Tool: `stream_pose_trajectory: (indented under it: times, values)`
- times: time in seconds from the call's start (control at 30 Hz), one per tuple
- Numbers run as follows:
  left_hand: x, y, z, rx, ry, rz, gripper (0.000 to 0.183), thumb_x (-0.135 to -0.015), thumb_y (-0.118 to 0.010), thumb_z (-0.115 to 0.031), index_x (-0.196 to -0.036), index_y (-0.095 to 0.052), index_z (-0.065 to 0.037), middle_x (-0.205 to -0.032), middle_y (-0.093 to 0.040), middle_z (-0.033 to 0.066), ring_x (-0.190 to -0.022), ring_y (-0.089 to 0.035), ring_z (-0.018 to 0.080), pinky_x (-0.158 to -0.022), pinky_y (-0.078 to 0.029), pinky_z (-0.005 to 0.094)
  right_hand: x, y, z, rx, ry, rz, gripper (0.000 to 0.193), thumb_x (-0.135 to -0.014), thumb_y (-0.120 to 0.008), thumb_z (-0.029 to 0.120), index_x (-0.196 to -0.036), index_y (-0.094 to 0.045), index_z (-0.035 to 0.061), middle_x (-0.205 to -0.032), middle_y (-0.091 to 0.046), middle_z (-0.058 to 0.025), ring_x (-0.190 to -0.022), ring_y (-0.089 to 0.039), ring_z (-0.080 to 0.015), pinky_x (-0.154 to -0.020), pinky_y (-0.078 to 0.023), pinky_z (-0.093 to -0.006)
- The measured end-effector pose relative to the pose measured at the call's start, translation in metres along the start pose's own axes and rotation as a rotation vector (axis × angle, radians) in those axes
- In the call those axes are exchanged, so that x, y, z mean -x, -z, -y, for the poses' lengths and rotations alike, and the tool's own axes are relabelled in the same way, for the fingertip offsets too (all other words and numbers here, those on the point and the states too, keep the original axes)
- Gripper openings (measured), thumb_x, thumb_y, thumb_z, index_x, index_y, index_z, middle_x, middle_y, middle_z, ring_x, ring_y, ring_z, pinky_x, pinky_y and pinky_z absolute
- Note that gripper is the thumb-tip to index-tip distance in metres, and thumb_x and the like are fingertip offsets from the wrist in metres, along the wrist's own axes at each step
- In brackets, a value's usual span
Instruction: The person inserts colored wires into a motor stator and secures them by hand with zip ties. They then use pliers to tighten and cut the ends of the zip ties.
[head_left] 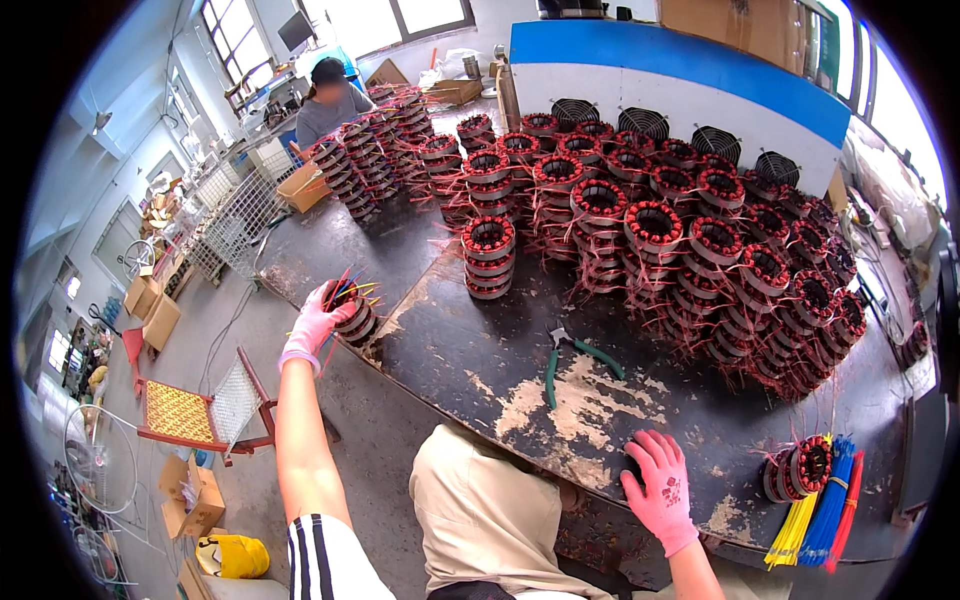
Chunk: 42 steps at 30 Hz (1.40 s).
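Observation:
At the table's left edge my left hand (320, 322), in a pink glove, is closed on the top stator (358, 325) of a short stack. Yellow, blue and red wires stick out of that stator around my fingers; the thumb's exact grip is partly hidden. My right hand (660, 490), also gloved in pink, rests on the near table edge with its fingers stretched out and nothing in it. Farther in from it lie cutting pliers (600, 358) with green handles, jaws pointing away. A separate stack of stators (489, 262) with red windings stands beyond the pliers.
Many stacked stators (655, 225) fill the far and right side of the worn black table (450, 345). At the near right, two stators (806, 466) lie beside yellow (790, 532), blue (828, 515) and red wires (849, 510). A person (330, 105) sits beyond; a chair (205, 405) stands left.

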<state>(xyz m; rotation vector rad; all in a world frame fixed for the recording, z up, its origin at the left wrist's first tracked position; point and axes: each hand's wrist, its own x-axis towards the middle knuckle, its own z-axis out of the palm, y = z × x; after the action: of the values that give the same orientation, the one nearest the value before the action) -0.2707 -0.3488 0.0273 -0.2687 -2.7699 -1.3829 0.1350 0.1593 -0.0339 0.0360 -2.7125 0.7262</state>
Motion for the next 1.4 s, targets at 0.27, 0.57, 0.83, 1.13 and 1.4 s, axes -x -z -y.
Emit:
stream_pose_trajectory:
  times: [0.27,0.57,0.83,1.13,1.4]
  values:
    - [0.005,0.0,-0.001,-0.038,-0.038,0.027,0.076,-0.088,-0.081,-0.036,-0.148,-0.048,-0.003,-0.149,-0.048,0.0111,-0.138,-0.047,0.0243,-0.115,-0.036,0.0349,-0.001,0.003,0.0,-0.016,-0.012,0.013,0.043,-0.082,-0.071,0.016,-0.122,-0.061,0.0055,-0.135,-0.058,-0.0134,-0.131,-0.05,-0.0358,-0.116,-0.034,-0.0526]
    - [0.005,0.002,-0.011,-0.559,-0.072,-0.283,0.074,-0.096,-0.063,-0.054,-0.147,-0.05,-0.002,-0.159,-0.037,0.0259,-0.145,-0.038,0.0401,-0.121,-0.03,0.0427,0.002,0.0,0.003,-0.059,-0.012,-0.035,0.04,-0.081,-0.071,0.014,-0.12,-0.063,0.0054,-0.132,-0.06,-0.0138,-0.13,-0.052,-0.0361,-0.114,-0.036,-0.0526]
    - [0.053,-0.066,-0.138,-0.227,-0.581,-0.389,0.044,-0.106,-0.055,-0.022,-0.147,-0.052,-0.005,-0.151,-0.052,0.012,-0.139,-0.048,0.0247,-0.114,-0.038,0.0375,0.069,0.115,-0.017,0.208,-0.169,-0.441,0.042,-0.079,-0.072,0.005,-0.12,-0.065,0.0058,-0.129,-0.061,-0.016,-0.126,-0.052,-0.039,-0.111,-0.038,-0.0507]
    - [0.2,-0.259,-0.254,-0.127,-0.959,0.273,0.057,-0.083,-0.072,-0.004,-0.138,-0.058,-0.003,-0.144,-0.053,0.0132,-0.136,-0.048,0.0346,-0.117,-0.036,0.0452,0.122,0.193,-0.099,0.551,-0.311,-0.218,0.041,-0.077,-0.076,0.014,-0.116,-0.065,0.0099,-0.124,-0.063,-0.0067,-0.125,-0.053,-0.0321,-0.11,-0.04,-0.0498]
    - [0.295,-0.287,-0.29,-0.013,-1.249,0.395,0.049,-0.081,-0.079,-0.027,-0.122,-0.064,-0.004,-0.124,-0.062,0.0135,-0.114,-0.062,0.0353,-0.105,-0.047,0.0551,0.075,0.158,-0.006,0.23,-0.056,-0.277,0.024,-0.074,-0.078,0.02,-0.089,-0.061,0.0124,-0.082,-0.058,-0.0061,-0.091,-0.06,-0.0261,-0.112,-0.041,-0.0513]
